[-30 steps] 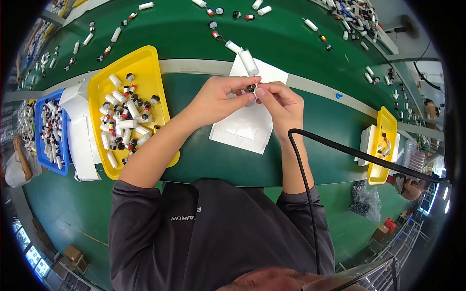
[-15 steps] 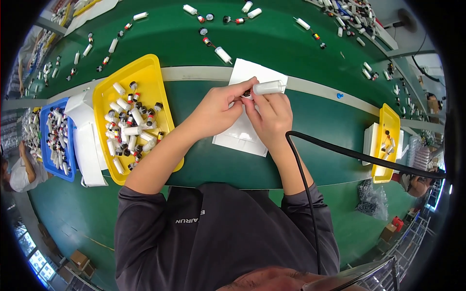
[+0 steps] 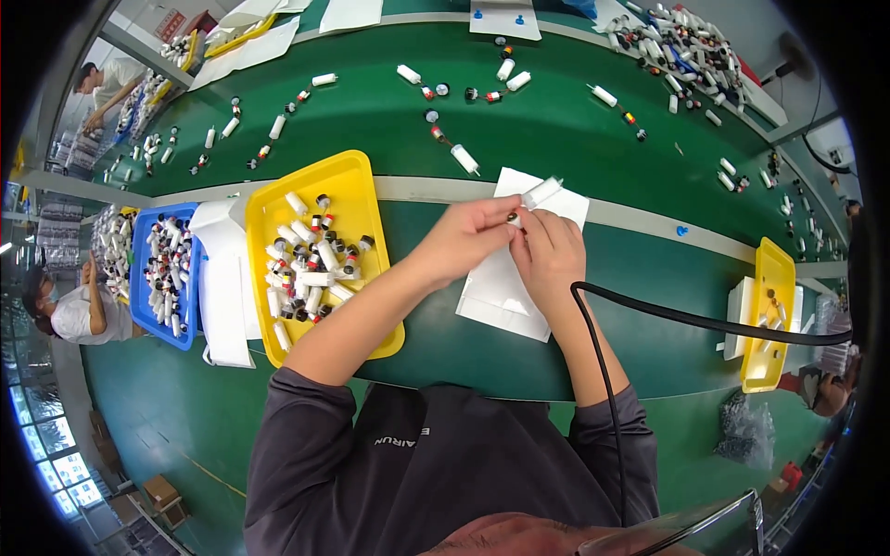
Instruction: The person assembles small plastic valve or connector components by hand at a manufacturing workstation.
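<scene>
Over a sheet of white paper, my two hands meet at their fingertips. My right hand is closed round a white plastic cylinder, whose clear end points up and to the right. My left hand pinches at a small dark part next to the cylinder's lower end; the fingers hide most of it. To the left, a yellow tray holds many similar white cylinders with black caps and red or yellow parts.
A black cable arches over the right side of the table. A blue tray stands at far left, and a smaller yellow tray at right. Cylinder assemblies lie along the green surface ahead. Another person sits at left.
The whole view has shifted, so the scene sits lower and further right. The white cylinder is tilted more upward, and my hands stay together over the paper.
</scene>
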A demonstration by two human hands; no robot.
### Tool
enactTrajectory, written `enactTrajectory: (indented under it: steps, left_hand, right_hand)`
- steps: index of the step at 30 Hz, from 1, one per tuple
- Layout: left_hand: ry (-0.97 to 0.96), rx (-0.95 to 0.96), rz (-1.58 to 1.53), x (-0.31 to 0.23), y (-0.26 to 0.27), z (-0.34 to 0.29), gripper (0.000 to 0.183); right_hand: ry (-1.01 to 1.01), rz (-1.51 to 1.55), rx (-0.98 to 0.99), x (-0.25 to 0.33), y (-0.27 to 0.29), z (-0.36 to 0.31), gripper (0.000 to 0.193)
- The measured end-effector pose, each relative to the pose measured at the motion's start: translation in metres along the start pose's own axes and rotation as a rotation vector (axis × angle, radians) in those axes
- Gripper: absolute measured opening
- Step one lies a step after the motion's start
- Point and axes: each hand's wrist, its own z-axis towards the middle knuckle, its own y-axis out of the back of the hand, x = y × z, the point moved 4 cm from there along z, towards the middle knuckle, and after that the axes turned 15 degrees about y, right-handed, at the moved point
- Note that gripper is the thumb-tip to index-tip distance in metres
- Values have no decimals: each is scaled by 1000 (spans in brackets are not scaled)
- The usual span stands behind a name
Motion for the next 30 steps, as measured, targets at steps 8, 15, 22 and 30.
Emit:
enactTrajectory:
  steps: [8, 15, 22, 30]
  left_hand:
    - [-396, -774, 419, -97, 191, 15, 34]
    - [141, -1164, 1730, -85, 254, 47, 45]
    - [-607, -407, 1693, -63, 146, 75, 40]
    - [-409, -798, 684, -104, 218, 119, 24]
  right_hand:
    - [-298, 337, 214, 5, 36, -9, 34]
    - [-232, 250, 476, 13, 44, -57, 32]
    - [-150, 191, 435, 25, 51, -72, 25]
    - [-173, 290, 481, 28, 70, -77, 22]
